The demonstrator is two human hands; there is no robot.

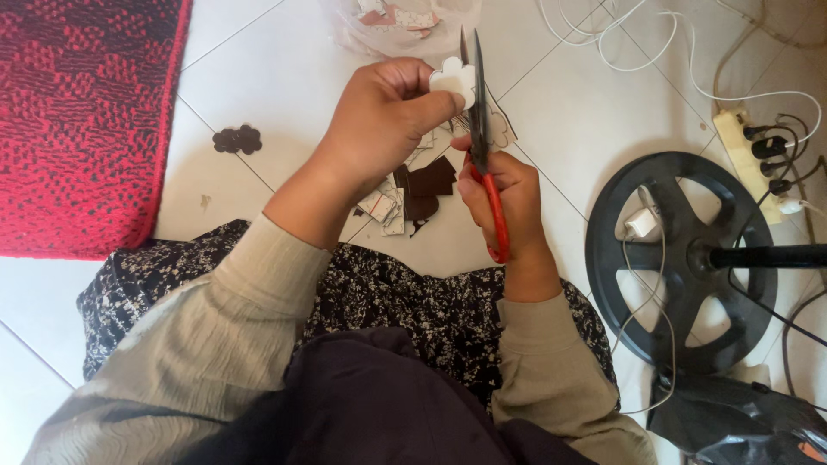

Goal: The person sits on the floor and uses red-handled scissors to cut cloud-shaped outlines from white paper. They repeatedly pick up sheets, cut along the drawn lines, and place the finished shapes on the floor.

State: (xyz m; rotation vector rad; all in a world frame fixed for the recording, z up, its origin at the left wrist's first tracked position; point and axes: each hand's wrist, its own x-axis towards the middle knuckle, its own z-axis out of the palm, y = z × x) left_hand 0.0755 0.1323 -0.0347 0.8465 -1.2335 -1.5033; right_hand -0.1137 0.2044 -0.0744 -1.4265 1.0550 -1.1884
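Left hand [383,120]: fingertips pinch a small white scalloped paper cutout [453,79], held above the floor. Right hand [504,200]: fingers curled tight through the handles of red-handled scissors [482,129], dark blades pointing up, touching the cutout's right edge. Under the hands: brown and white paper scraps [419,191] on the white tiled floor [284,77]. Dark scalloped cutout [237,139] lies further left, red woven rug [82,112] beyond it. Black round fan base [680,258] at right.

A red rug [86,120] is spread on the tiled floor [276,69]. A black fan base [680,258], white cables [637,43] and a power strip [745,159] are seen opposite.
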